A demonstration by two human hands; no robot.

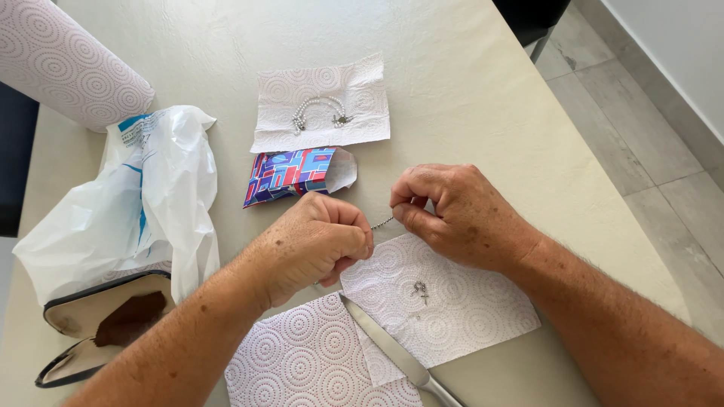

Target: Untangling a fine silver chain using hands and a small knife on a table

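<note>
My left hand [315,243] and my right hand [451,212] are both closed on a thin silver chain [382,221] stretched between them, just above a paper towel sheet [452,309]. A small metal pendant [421,290] lies on that sheet below my right hand. A table knife [388,347] rests across the sheet, pointing toward my left hand. Farther back, a beaded bracelet [318,110] lies on another paper towel piece [362,90]. The chain's ends are hidden inside my fingers.
A colourful patterned packet [290,173] lies behind my left hand. A white plastic bag [143,203] and a beige and black pouch [98,320] sit at the left. A paper towel roll [64,60] lies at the back left. The beige table [467,75] ends at the right above a tiled floor [648,128].
</note>
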